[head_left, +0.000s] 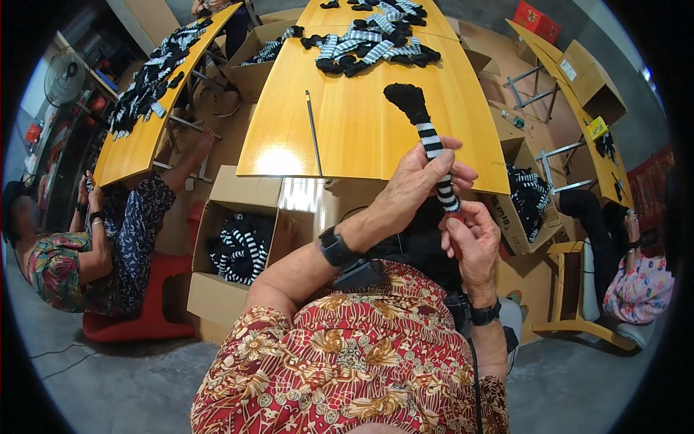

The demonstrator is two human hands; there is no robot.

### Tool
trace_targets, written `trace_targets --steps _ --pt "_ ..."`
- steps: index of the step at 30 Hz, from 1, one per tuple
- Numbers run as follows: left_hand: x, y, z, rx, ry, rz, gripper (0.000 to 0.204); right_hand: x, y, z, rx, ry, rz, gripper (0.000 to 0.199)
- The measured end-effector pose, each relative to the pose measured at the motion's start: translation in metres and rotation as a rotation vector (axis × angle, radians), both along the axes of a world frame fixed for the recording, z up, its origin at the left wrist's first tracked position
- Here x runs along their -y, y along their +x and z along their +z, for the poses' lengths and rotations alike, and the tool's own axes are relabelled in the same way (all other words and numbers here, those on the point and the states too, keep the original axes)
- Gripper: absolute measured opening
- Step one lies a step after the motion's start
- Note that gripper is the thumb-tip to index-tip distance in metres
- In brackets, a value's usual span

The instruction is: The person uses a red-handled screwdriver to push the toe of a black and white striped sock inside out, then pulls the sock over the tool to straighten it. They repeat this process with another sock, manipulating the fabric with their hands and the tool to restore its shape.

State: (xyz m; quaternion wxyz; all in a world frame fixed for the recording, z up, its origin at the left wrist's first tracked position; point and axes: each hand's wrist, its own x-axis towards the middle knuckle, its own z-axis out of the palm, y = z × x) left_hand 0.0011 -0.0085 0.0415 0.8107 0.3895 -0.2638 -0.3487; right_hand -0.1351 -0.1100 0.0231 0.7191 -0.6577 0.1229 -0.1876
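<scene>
Black-and-white striped knitted piece (432,142) with a fuzzy black tip stands upright between both hands, its tip rising above the fingers. The left hand (419,177) wraps closed around its middle; the right hand (470,242) pinches its lower end just below. Beyond the fingertips lies a yellow wooden table (361,130) with a thin dark rod (313,130) and a heap of similar striped pieces (376,43)
</scene>
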Motion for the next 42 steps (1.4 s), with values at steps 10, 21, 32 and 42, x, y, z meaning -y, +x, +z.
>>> trace_targets --steps 10,21,32,42 --pt "-0.047 0.064 0.021 0.337 -0.181 0.066 0.052 0.022 -0.025 -0.014 0.095 0.640 0.417 0.025" --pt "-0.051 0.055 0.032 0.301 -0.048 0.145 0.018 0.015 -0.035 -0.018 0.168 0.576 0.343 0.025" --pt "-0.046 0.032 0.034 0.271 0.064 0.130 0.016 0.002 -0.034 -0.017 0.239 0.520 0.172 0.028" --pt "-0.059 0.035 0.057 0.419 0.066 0.218 0.026 0.008 -0.033 -0.007 0.178 0.134 0.199 0.023"
